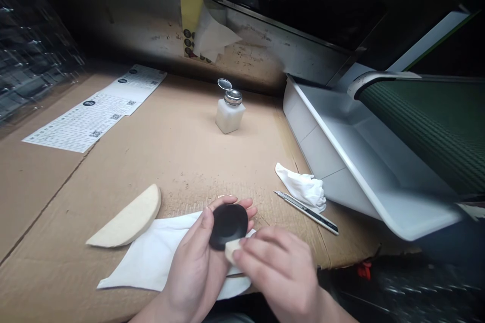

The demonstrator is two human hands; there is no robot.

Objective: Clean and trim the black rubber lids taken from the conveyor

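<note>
My left hand (197,257) grips a small black rounded pad-shaped object (228,225), thumb on its left edge and fingers behind it. My right hand (278,265) pinches a small cream-coloured wad (232,250) against the lower edge of the black object. Both hands hover over a white cloth (151,257) spread on the cardboard-covered bench (182,146). A cream half-moon shaped sponge block (129,219) lies just left of the cloth.
A white dispenser bottle with open metal lid (229,109) stands mid-bench. A crumpled white wipe (305,187) and a utility knife (306,212) lie to the right. White tray (379,171) beside a green conveyor belt (428,126). Printed label sheets (94,111) at left.
</note>
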